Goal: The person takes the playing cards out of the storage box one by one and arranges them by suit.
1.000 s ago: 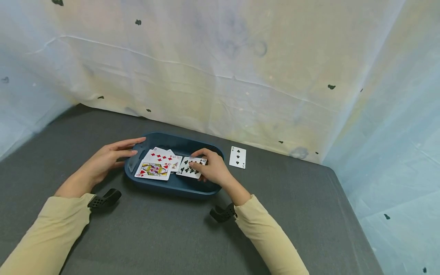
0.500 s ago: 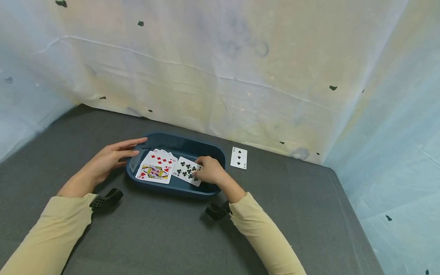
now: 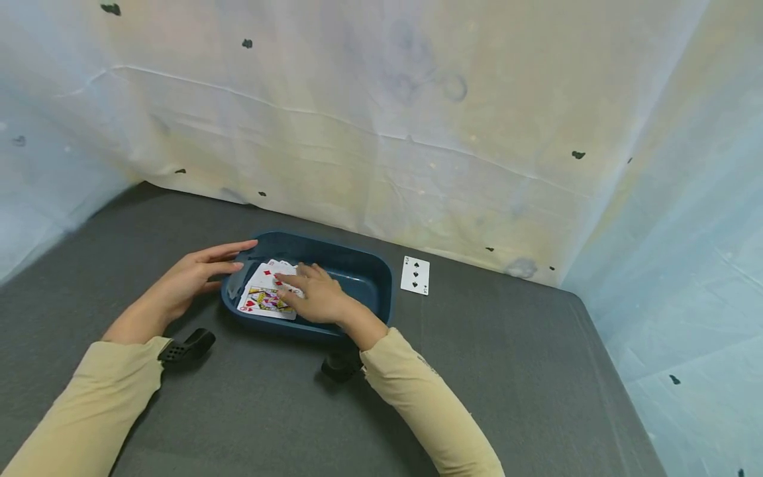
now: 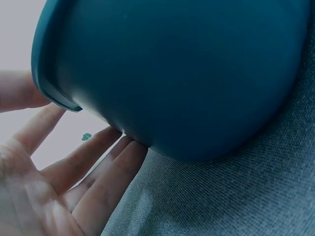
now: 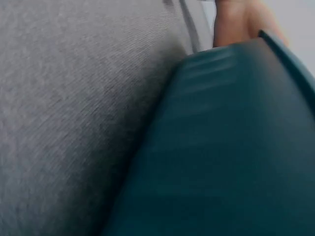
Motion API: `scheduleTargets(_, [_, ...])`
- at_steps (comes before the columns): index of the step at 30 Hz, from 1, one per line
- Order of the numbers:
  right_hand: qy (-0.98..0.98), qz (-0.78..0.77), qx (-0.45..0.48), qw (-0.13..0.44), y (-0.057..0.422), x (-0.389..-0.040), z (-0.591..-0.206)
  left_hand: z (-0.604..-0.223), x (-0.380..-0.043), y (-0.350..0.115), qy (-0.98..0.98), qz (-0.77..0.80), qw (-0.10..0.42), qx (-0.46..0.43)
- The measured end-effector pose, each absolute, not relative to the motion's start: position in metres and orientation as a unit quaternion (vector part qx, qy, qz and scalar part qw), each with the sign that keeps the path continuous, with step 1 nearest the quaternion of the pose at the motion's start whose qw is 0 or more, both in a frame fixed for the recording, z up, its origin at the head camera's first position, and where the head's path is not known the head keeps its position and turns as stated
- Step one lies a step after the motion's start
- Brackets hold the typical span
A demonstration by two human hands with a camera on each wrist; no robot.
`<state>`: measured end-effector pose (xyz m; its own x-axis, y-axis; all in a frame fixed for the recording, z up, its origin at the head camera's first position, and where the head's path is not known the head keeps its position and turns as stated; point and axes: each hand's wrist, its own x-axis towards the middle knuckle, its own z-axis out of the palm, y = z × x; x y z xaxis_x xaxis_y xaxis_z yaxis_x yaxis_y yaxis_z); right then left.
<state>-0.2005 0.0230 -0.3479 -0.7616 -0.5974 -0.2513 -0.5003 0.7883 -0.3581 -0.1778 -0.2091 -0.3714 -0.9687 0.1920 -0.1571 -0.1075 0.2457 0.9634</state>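
Cards lie near the left edge of the blue tray. The right hand has moved leftward over them, fingers spread, so they seem more gathered; the left hand, fingers parted, touches that edge. One spade card lies outside.

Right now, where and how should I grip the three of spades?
Probably pinch the three of spades by its right long edge, coming from the right: the tray is to its left, the hanging sheet behind. It lies flat, so tip that edge up first.
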Motion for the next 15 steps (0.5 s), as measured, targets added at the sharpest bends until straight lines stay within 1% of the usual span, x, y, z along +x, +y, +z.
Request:
scheduleTargets(3, [0.919, -0.086, -0.327, 0.203, 0.023, -0.2, -0.348, -0.371, -0.178, -0.208, 0.779, 0.615, 0.121, 0.028])
scheduleTargets(5, [0.919, -0.058, -0.332, 0.205, 0.027, -0.199, -0.346, -0.371, -0.178, -0.208, 0.777, 0.616, 0.122, 0.028])
scheduleTargets(9, [0.926, -0.03, -0.323, 0.193, 0.037, -0.197, -0.337, -0.371, -0.179, -0.207, 0.779, 0.614, 0.124, 0.021])
scheduleTargets(15, [0.944, 0.005, -0.279, 0.175, 0.042, -0.2, -0.325, -0.369, -0.18, -0.207, 0.783, 0.611, 0.119, 0.008])
